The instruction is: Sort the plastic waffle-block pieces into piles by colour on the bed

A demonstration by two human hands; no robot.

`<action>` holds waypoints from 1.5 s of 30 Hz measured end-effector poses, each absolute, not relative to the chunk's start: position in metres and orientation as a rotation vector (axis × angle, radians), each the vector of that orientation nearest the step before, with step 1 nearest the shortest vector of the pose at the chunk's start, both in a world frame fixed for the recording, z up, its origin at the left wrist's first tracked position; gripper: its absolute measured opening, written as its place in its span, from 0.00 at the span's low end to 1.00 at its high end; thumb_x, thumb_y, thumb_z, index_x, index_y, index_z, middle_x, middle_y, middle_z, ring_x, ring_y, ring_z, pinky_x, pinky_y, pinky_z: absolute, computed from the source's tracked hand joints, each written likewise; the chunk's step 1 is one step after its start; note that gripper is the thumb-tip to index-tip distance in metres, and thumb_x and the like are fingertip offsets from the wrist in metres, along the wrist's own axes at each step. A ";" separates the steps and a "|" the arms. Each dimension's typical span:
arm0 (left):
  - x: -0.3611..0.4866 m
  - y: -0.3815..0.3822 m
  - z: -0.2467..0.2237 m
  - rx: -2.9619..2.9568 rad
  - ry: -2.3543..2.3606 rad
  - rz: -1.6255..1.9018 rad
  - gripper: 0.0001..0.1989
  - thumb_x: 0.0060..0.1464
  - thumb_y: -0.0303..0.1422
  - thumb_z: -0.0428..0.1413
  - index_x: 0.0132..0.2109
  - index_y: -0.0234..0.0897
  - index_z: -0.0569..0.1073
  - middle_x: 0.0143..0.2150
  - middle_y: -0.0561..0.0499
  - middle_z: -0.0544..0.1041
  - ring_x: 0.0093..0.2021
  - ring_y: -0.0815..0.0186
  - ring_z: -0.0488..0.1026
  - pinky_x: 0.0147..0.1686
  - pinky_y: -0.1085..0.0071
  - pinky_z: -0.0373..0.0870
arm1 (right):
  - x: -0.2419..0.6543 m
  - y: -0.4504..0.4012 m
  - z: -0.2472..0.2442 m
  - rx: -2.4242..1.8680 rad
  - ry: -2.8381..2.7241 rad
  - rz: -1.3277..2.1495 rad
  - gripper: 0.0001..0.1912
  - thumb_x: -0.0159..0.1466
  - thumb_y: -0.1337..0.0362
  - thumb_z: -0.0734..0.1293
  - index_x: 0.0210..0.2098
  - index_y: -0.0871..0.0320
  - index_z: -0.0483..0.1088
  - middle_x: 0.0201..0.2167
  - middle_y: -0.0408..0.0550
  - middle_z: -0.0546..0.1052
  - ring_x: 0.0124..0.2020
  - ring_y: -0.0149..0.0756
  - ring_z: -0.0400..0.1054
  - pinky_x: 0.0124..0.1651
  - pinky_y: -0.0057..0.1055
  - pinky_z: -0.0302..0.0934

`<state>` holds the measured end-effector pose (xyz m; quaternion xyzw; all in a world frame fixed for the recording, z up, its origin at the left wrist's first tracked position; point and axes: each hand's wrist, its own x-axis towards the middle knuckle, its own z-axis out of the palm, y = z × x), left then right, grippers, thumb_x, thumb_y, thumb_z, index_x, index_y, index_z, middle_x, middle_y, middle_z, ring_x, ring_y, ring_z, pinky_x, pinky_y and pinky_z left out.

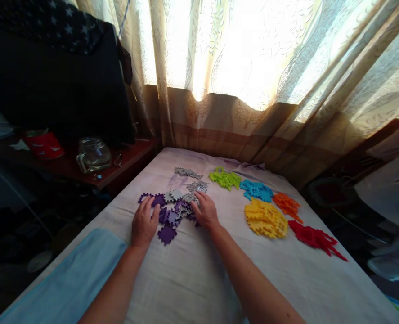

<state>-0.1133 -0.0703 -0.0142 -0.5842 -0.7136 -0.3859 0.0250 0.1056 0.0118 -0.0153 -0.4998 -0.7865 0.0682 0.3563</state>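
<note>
Purple gear-shaped plastic pieces (167,234) and grey gear-shaped pieces (197,186) lie mixed in a loose heap on the sheet. My left hand (145,223) rests at the heap's left side, thumb apart and fingertips over purple pieces at the far left. On the opposite side, my right hand (205,210) reaches over the heap's right edge with its fingers apart, the tips at the grey pieces. Neither hand visibly grips a piece, though the fingertips partly cover what lies under them. A separate grey group (187,172) sits farther back.
To the right lie sorted piles: green pieces (224,178), blue pieces (256,190), orange pieces (286,206), yellow pieces (266,219) and red pieces (314,237). A glass jug (94,155) and red container (44,145) stand on the desk at left. Blue cloth (81,270) lies front left.
</note>
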 end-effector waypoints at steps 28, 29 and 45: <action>-0.126 -0.063 -0.029 -1.421 -2.223 -1.855 0.21 0.62 0.45 0.48 0.52 0.36 0.75 0.55 0.41 0.77 0.57 0.58 0.73 0.59 0.60 0.68 | 0.028 0.114 0.025 -1.453 -2.607 0.411 0.26 0.64 0.45 0.61 0.57 0.47 0.70 0.60 0.49 0.71 0.60 0.48 0.64 0.59 0.44 0.57; -0.126 -0.063 -0.028 -1.424 -2.214 -1.857 0.21 0.62 0.44 0.48 0.51 0.36 0.75 0.55 0.41 0.77 0.56 0.58 0.73 0.59 0.60 0.68 | 0.033 0.107 0.027 -1.382 -2.622 0.431 0.25 0.65 0.46 0.61 0.57 0.48 0.71 0.58 0.48 0.73 0.59 0.46 0.65 0.59 0.42 0.57; -0.127 -0.061 -0.025 -1.476 -2.140 -1.865 0.19 0.63 0.42 0.47 0.51 0.36 0.74 0.55 0.41 0.76 0.57 0.60 0.72 0.60 0.61 0.67 | 0.089 0.059 -0.003 -1.302 -2.019 0.889 0.26 0.68 0.48 0.57 0.58 0.54 0.70 0.59 0.50 0.73 0.62 0.40 0.63 0.66 0.39 0.53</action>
